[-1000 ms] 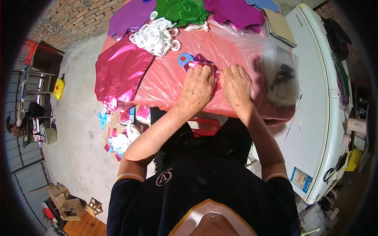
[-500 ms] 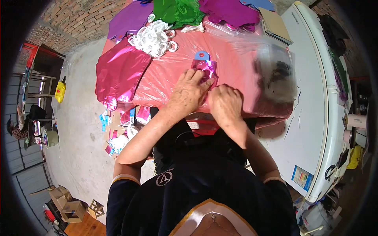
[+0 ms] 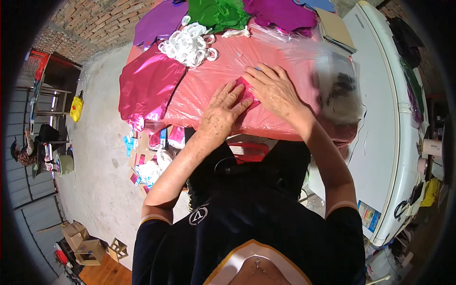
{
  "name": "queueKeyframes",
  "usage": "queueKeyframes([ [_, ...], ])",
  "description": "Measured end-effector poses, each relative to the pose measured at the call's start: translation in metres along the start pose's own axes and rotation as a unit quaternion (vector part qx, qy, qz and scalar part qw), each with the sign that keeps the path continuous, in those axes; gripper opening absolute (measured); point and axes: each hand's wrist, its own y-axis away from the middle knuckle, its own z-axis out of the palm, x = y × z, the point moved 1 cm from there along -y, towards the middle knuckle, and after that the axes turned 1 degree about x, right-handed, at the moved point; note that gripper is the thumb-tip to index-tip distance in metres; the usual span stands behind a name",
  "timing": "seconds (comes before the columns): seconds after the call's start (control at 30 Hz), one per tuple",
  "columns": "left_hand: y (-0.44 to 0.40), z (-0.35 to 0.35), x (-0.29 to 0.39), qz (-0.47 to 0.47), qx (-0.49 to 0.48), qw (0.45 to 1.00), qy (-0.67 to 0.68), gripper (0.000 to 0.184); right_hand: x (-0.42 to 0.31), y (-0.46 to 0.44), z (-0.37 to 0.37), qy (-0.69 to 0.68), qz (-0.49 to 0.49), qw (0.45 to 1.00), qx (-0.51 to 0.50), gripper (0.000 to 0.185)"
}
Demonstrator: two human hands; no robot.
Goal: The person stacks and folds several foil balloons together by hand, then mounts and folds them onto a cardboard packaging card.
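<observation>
A small folded piece of shiny magenta foil (image 3: 242, 83) lies on the pink plastic-covered table (image 3: 199, 102), mostly hidden under my fingers. My left hand (image 3: 221, 111) rests on its near left side, fingers stretched and pressing down. My right hand (image 3: 277, 93) lies flat over its right side, fingers extended toward the far left. A bit of the blue tag (image 3: 257, 69) shows beside the right fingertips; the rest is covered. To the left of my hands lies a large magenta foil sheet (image 3: 149, 85). Beyond it is a heap of white ribbon rings (image 3: 189, 45).
Purple foil (image 3: 159, 21), green foil (image 3: 216, 14) and violet foil (image 3: 280, 15) line the far edge. Clear plastic bags (image 3: 335, 88) sit at the right, near cardboard (image 3: 336, 29) and a white freezer (image 3: 373, 118). A person (image 3: 24, 149) is at the far left.
My right hand has moved up and left from the foil's near end and flattened over it, covering most of the blue tag. My left hand has shifted slightly, its fingers now more spread.
</observation>
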Motion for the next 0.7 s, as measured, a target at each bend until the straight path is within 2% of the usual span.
queueKeyframes([
  [0.13,-0.001,0.006,0.021,-0.091,0.046,0.995,-0.017,0.067,-0.020,0.010,-0.003,0.071,0.056,0.996,-0.008,0.044],
  [0.3,-0.003,0.019,0.026,-0.145,0.071,0.987,-0.029,0.058,-0.063,0.025,-0.015,0.134,0.148,0.980,-0.025,0.049],
  [0.43,-0.007,0.016,0.005,-0.106,0.025,0.991,-0.080,0.054,-0.090,0.042,-0.031,0.103,0.192,0.974,-0.067,0.062],
  [0.5,-0.010,0.008,-0.006,-0.044,-0.014,0.996,-0.070,0.054,-0.098,0.047,-0.044,0.054,0.198,0.974,-0.099,0.073],
  [0.6,-0.013,-0.004,-0.019,0.056,-0.082,0.994,-0.052,0.058,-0.091,0.057,-0.063,-0.028,0.129,0.989,-0.066,0.076],
  [0.67,-0.015,-0.005,-0.026,0.103,-0.113,0.988,-0.035,0.062,-0.078,0.066,-0.066,-0.074,0.096,0.989,-0.082,0.082],
  [0.7,-0.016,-0.004,-0.029,0.120,-0.123,0.985,-0.027,0.063,-0.073,0.068,-0.068,-0.087,0.074,0.989,-0.094,0.077],
])
